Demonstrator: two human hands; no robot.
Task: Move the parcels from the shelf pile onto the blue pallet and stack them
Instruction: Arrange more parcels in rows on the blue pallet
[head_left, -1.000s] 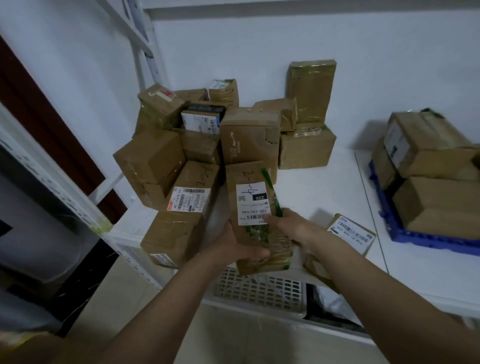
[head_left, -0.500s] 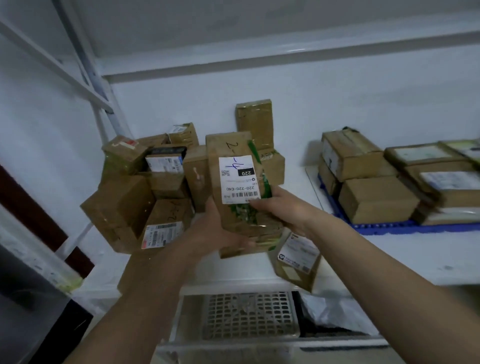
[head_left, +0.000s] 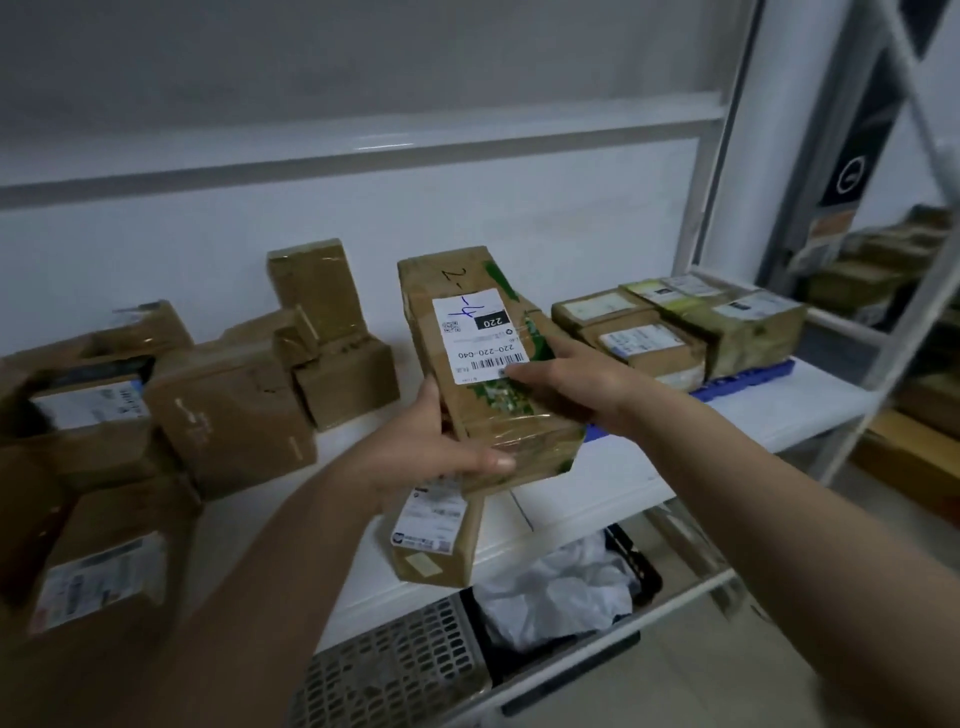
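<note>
Below the shelf board a perforated grey crate (head_left: 395, 670) sits beside a black bin (head_left: 641, 574) holding crumpled white material (head_left: 556, 587), possibly plastic wrapping.

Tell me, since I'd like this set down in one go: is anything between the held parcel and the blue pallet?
Nothing visible. Both hands, left hand and right hand, hold the parcel in the air; the blue pallet is already stacked with parcels.

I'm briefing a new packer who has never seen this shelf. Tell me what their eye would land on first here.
First, the long brown parcel with the white label, held in mid-air at centre by the left hand at its near end and the right hand on its side. Next, the jumbled pile of parcels on the shelf to the left. Then the neat stack on the blue pallet to the right.
</note>
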